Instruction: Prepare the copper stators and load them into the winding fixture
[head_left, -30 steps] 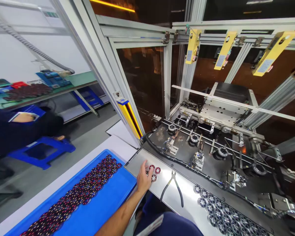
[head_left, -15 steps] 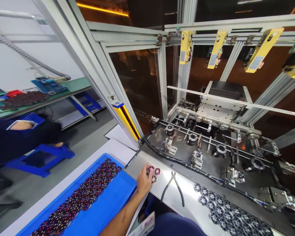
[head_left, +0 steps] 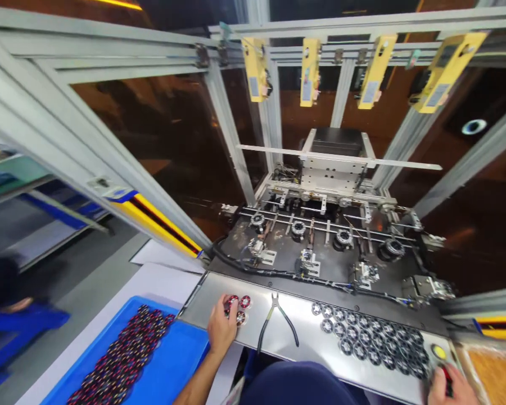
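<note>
Blue tray [head_left: 181, 349], near left, is heaped with dark rings [head_left: 126, 354]. On the metal shelf [head_left: 215, 287], red rings [head_left: 245, 302] are covered partly by the left hand [head_left: 222, 326], fingers curled; whether one is gripped cannot be told. Rightward, pliers [head_left: 274, 304] are laid spread; grey wheels [head_left: 365, 337] are ranked close. Near right, the right hand [head_left: 455, 388] is newly seen, a red-and-black object [head_left: 448, 381] pinched: both shelf ends are now attended.
</note>
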The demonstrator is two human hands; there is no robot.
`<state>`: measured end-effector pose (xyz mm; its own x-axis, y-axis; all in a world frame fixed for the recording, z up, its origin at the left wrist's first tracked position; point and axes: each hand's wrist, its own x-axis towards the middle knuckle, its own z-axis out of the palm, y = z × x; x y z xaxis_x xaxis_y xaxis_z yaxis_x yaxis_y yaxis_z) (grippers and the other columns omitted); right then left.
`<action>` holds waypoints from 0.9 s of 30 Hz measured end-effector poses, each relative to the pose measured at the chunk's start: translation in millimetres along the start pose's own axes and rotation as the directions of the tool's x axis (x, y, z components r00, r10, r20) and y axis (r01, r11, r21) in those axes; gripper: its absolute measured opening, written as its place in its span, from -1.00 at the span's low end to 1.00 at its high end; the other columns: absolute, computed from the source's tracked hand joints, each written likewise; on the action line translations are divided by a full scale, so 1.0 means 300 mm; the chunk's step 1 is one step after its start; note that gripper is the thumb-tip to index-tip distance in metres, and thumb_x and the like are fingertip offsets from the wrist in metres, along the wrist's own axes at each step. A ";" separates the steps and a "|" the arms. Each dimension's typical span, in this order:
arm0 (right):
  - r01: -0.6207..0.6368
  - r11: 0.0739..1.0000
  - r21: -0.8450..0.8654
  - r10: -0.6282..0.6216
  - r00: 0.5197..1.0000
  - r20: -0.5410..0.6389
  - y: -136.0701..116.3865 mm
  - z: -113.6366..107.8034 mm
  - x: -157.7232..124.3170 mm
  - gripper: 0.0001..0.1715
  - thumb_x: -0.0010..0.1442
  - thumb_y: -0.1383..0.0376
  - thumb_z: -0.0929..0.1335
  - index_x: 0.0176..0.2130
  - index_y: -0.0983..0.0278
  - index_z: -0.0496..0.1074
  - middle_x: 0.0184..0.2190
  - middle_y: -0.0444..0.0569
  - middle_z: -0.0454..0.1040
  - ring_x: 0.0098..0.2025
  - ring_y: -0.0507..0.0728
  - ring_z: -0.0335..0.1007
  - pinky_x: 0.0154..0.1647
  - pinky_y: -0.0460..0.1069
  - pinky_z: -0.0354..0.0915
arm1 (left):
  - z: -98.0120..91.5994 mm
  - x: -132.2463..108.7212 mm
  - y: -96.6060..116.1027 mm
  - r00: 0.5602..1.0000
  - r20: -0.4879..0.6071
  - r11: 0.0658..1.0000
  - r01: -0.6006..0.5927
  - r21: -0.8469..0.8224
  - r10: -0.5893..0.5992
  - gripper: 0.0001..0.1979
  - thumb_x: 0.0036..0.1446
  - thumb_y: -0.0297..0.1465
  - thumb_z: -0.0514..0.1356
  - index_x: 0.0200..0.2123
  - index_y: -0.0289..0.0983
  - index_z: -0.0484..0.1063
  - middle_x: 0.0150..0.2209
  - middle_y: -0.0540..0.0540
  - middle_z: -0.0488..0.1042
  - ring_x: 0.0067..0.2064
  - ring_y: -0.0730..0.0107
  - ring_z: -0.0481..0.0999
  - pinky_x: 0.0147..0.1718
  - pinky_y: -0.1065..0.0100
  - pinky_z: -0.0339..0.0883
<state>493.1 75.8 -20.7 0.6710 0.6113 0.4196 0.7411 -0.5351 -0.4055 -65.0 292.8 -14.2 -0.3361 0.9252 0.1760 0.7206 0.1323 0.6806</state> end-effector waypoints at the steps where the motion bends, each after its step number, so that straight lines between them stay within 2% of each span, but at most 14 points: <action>1: 0.001 1.000 -0.028 -0.001 1.000 -0.017 -0.001 -0.002 -0.005 -0.28 0.21 -0.02 0.18 0.08 0.40 0.48 -0.11 0.31 0.55 -0.07 0.52 0.48 -0.03 0.34 0.39 | 0.000 0.001 -0.001 1.000 0.003 1.000 0.000 0.002 0.000 -0.41 0.22 -0.02 0.04 0.12 -0.33 0.36 -0.05 -0.30 0.57 0.04 -0.08 0.52 0.06 -0.05 0.38; 6: 0.003 0.995 -0.102 -0.011 0.997 -0.074 0.000 -0.006 -0.032 -0.21 0.25 -0.10 0.18 0.08 0.47 0.47 -0.12 0.33 0.55 -0.12 0.47 0.50 -0.10 0.26 0.42 | 0.000 0.004 -0.010 1.000 0.019 1.000 0.000 0.018 -0.001 -0.38 0.21 0.01 0.03 0.13 -0.33 0.35 -0.03 -0.32 0.55 0.05 -0.10 0.50 0.07 -0.07 0.35; 11: 0.050 0.994 -0.102 -0.062 0.991 -0.118 0.010 0.004 -0.038 -0.14 0.27 -0.12 0.15 0.10 0.56 0.43 -0.05 0.38 0.51 -0.03 0.44 0.46 0.06 0.23 0.36 | 0.003 0.004 -0.023 1.000 0.021 0.999 0.001 0.036 -0.002 -0.38 0.21 0.01 0.03 0.14 -0.32 0.34 -0.04 -0.29 0.56 0.04 -0.07 0.51 0.08 -0.04 0.35; 14: 0.066 0.992 -0.105 -0.079 0.990 -0.120 0.020 0.015 -0.033 -0.16 0.27 -0.09 0.16 0.04 0.61 0.46 -0.07 0.42 0.52 -0.02 0.46 0.46 0.08 0.24 0.35 | 0.005 0.006 -0.026 1.000 0.020 0.999 0.005 0.044 -0.006 -0.39 0.21 0.00 0.03 0.14 -0.30 0.34 -0.04 -0.28 0.56 0.04 -0.06 0.52 0.07 -0.03 0.35; 21: 0.047 0.993 -0.109 -0.054 0.997 -0.057 0.013 0.017 -0.028 -0.30 0.27 -0.03 0.17 -0.01 0.48 0.49 -0.10 0.33 0.54 -0.04 0.46 0.49 0.07 0.27 0.37 | -0.004 0.003 -0.016 0.999 0.039 0.998 0.031 0.057 -0.034 -0.39 0.21 0.01 0.02 0.12 -0.32 0.35 -0.03 -0.31 0.55 0.08 -0.11 0.49 0.09 -0.08 0.34; 27: -0.015 0.997 -0.080 0.013 0.999 -0.029 -0.026 -0.034 -0.022 -0.38 0.30 -0.03 0.19 0.01 0.38 0.48 -0.09 0.27 0.52 -0.02 0.44 0.46 0.03 0.33 0.38 | -0.005 0.012 0.015 0.996 0.066 0.998 0.059 0.019 -0.060 -0.39 0.20 0.00 0.02 0.12 -0.34 0.34 -0.01 -0.36 0.52 0.08 -0.14 0.47 0.10 -0.14 0.31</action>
<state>483.3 70.0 -12.1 0.6809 0.5869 0.4381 0.7303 -0.5892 -0.3458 -63.7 296.1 -9.4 -0.3380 0.9371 0.0871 0.7105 0.1934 0.6766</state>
